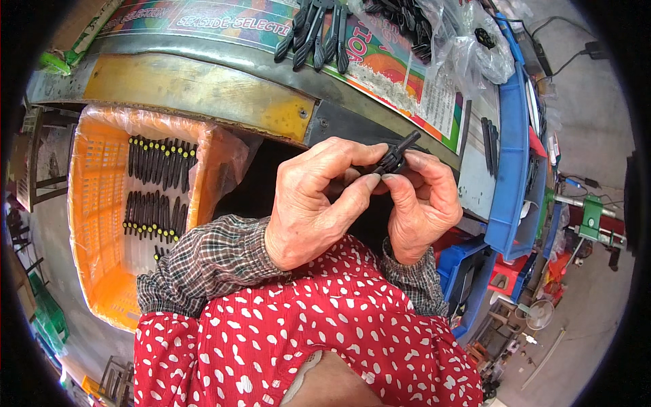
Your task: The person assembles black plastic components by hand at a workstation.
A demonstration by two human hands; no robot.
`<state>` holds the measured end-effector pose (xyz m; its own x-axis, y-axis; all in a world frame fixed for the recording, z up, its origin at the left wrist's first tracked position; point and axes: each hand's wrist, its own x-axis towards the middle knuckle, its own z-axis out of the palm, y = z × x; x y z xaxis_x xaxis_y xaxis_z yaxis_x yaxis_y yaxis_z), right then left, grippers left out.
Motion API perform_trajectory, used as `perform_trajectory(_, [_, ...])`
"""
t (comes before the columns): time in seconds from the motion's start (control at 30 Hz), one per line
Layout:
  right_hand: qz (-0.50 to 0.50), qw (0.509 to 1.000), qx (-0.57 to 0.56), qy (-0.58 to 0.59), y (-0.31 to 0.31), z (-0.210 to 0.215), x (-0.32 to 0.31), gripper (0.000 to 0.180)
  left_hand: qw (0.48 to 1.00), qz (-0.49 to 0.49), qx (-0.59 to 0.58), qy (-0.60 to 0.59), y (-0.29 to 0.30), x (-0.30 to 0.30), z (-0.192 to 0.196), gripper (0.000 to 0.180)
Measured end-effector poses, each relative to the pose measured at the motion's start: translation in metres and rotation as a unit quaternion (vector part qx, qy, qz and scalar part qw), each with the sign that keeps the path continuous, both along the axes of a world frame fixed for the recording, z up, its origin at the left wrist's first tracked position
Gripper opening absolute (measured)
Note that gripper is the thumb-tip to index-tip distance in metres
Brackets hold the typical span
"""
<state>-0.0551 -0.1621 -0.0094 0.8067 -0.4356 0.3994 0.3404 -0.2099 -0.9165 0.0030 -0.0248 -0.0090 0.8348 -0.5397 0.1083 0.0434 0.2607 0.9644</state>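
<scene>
In front of my chest, both hands are closed on a small black plastic part [400, 152] with a thin stem pointing up to the right. My left hand [308, 203] pinches its left side between thumb and fingertips. From the right, my right hand [426, 210] grips it with thumb and fingers. The fingers cover much of the part, so its exact kind does not show. Left of my left forearm stands an orange lined basket [91, 197] holding rows of slim black pieces [161, 163] with yellow-green round ends.
Black handle-like pieces [319, 34] lie on the printed sheet at the bench's far side, beside a see-through plastic bag [498, 57]. Two black rods [489, 139] rest near a long blue tray [500, 197] on the right. A metal bench edge [196, 85] curves ahead of me.
</scene>
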Motion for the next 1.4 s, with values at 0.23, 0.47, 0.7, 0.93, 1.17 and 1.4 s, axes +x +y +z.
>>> perform_trajectory(0.23, [0.0, 0.999, 0.032, 0.003, 0.004, -0.002, 0.002, 0.027, 1.0, 0.006, -0.013, 0.0, 0.002, 0.0, 0.001, 0.028])
perform_trajectory(0.47, [-0.003, 0.999, 0.031, 0.024, 0.009, 0.007, 0.003, 0.024, 0.998, 0.017, -0.031, 0.044, 0.002, 0.0, 0.005, 0.027])
perform_trajectory(0.7, [-0.027, 0.998, -0.035, 0.045, 0.013, 0.012, 0.004, 0.019, 0.998, 0.028, -0.029, 0.044, 0.004, -0.002, 0.006, 0.026])
perform_trajectory(0.93, [-0.038, 0.995, -0.078, 0.055, 0.016, 0.014, 0.006, 0.017, 0.998, 0.036, -0.035, 0.035, 0.005, -0.003, 0.007, 0.027])
perform_trajectory(1.17, [-0.108, 0.983, -0.13, 0.07, 0.025, 0.021, 0.009, 0.028, 0.999, 0.004, -0.019, 0.041, 0.009, -0.005, 0.009, 0.031])
perform_trajectory(1.4, [-0.108, 0.978, -0.179, 0.023, 0.023, 0.017, 0.012, 0.021, 0.998, 0.008, -0.042, 0.042, 0.008, -0.007, 0.009, 0.03])
